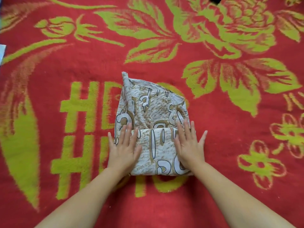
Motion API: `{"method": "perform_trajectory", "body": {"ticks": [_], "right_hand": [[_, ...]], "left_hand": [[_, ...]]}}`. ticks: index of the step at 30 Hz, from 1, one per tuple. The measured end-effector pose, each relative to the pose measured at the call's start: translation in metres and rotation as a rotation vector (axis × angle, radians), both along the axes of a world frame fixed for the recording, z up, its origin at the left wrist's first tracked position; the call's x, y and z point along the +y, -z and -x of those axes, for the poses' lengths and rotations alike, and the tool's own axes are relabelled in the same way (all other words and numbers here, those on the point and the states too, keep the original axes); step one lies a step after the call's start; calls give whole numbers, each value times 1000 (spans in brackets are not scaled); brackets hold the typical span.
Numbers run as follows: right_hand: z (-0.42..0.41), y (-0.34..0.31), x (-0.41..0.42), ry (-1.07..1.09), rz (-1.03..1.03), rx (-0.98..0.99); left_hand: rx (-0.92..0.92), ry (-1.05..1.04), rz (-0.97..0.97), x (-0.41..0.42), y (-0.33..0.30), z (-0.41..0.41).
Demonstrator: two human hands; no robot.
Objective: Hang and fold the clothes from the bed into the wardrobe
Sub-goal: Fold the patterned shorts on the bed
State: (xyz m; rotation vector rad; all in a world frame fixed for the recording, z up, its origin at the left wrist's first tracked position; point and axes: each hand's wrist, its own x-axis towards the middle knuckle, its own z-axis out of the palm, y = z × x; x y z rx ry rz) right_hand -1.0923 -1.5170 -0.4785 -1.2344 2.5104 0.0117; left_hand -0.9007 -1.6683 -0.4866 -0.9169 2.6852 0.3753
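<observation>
Garment (152,116), beige/white print with brown lettering, lies flat on the bed cover, roughly mid-frame. Near end is folded up over itself; the fold edge runs left-right just past the fingertips. Far end is unfolded, tapering to a point at far left.

Left hand (123,148) sits flat, palm down, on the garment's near-left corner. Fingers straight and spread, gripping nothing; little finger hangs off the left edge onto the cover.

Right hand (188,145) sits flat, palm down, on the near-right corner. Fingers straight, tips just past the fold edge; nothing gripped. Little finger is splayed right, off the cloth.

A strip of folded cloth shows between the two hands. Both forearms come in from the near edge.

Bed cover (230,129): red with yellow-green flowers and block letters, fills the view. Dark object (214,0) at far edge, cut off, can't tell what it is. Pale item (2,53) at far-left edge, same.
</observation>
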Motion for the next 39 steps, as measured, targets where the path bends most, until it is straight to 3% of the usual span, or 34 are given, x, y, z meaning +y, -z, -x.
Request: {"method": "perform_trajectory", "body": {"ticks": [3, 5, 7, 10, 13, 15, 18, 20, 22, 25, 27, 28, 30, 32, 35, 39], "right_hand": [[-28, -22, 21, -429, 56, -12], [-46, -25, 32, -614, -62, -46], [-49, -28, 29, -556, -205, -48], [-47, -31, 0, -352, -220, -59], [-48, -39, -9, -311, -291, -250], [-39, -59, -9, -346, -361, -469], [-8, -93, -23, -469, -459, -807], [18, -109, -46, -448, -545, -907], [42, -110, -72, -399, -500, -835], [59, -90, -102, -264, -352, -630], [48, -67, -106, -197, -324, -407], [36, -55, -103, -164, -274, -276], [0, -40, -91, -123, -58, -79], [-34, -30, -79, -152, 52, -33], [-42, -5, -60, -170, -57, -38], [3, 18, -29, 4, -67, -55]], "left_hand": [[102, 291, 66, 14, -14, -22], [55, 480, 30, 29, -15, -43], [3, 479, 12, 34, -15, -53], [41, 282, 75, 21, -19, -35], [-70, 263, -27, 8, -36, -18], [-272, 251, -176, 7, -53, -18], [-420, 257, -483, -9, -97, -6], [-532, 209, -700, -36, -116, 19], [-626, 198, -651, -71, -117, 50], [-659, 87, -424, -111, -101, 81], [-639, 18, -142, -112, -87, 82], [-559, 17, 46, -104, -77, 79], [-196, 28, 255, -68, -63, 68], [113, 68, 188, -27, -50, 56], [33, 6, 6, -5, -23, 35], [-9, -247, -57, -49, 15, 3]]}}
